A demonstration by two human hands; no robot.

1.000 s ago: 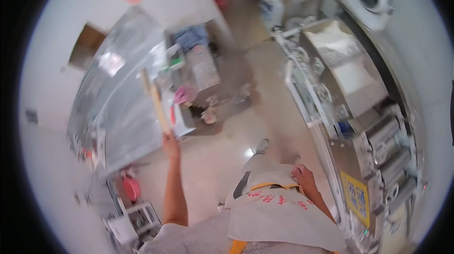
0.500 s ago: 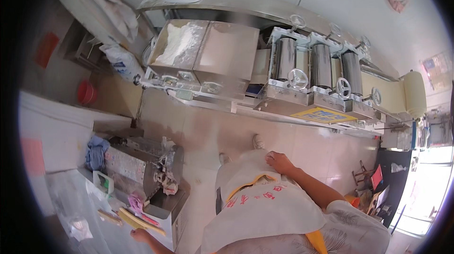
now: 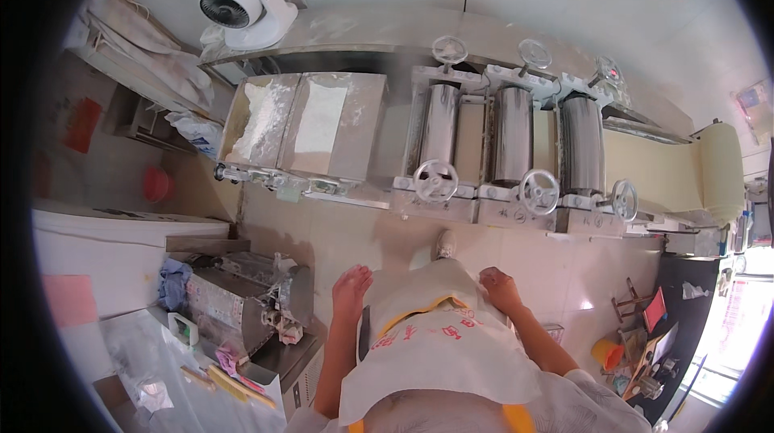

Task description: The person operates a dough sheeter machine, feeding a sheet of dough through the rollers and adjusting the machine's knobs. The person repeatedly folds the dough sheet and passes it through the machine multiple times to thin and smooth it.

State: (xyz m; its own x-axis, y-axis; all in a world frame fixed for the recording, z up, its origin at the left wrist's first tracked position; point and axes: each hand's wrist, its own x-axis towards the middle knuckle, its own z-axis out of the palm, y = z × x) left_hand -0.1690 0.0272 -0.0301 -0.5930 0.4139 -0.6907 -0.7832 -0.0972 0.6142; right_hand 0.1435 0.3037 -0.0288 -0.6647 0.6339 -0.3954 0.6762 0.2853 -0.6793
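My left hand is raised over the floor at the left side of my grey apron. Its fingers are stretched out and hold nothing. On the other side of the apron, my right hand hangs with its fingers curled in, and nothing shows in them. Ahead of both hands stands a roller machine with shiny metal rollers and handwheels. A pale dough sheet runs to a thick dough roll at its right end. Left of the rollers, a metal flour bin contains white flour.
At the lower left, a yellow brush and a pink cloth lie on a metal table beside a flour-dusted machine. A white fan stands on the back ledge. A red bucket is at far left, an orange one at right.
My left hand has left the brush on the table and come up in front of me. My right hand has shifted slightly right. The view has turned, bringing the machine a little nearer.
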